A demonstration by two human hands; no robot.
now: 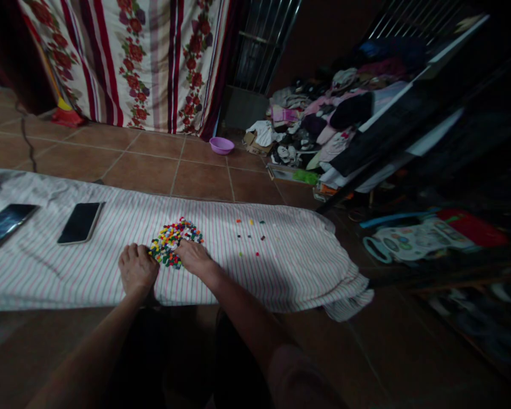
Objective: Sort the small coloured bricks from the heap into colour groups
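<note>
A pile of tiny multicoloured plastic pieces (169, 235) lies on a striped cloth (221, 278). My left hand (138, 268) rests palm down on the cloth at the pile's left edge, fingers slightly bent and apart, thumb side touching the pieces. From the right, my right hand (193, 256) reaches into the pile with its fingers drawn together. Whatever is at its fingertips is too small to make out. To the right, several single pieces are spread out in loose rows, among them an orange piece (238, 221), a yellow piece (251, 222) and a red piece (258, 254).
Two phones lie on the cloth at the left, a nearer-centre phone (80, 223) and a far-left phone (7, 227). Beyond are a tiled floor (149, 170), a purple basin (222, 146), a floral curtain (153, 68) and heaped clothes (315, 119). A dark rack stands at right.
</note>
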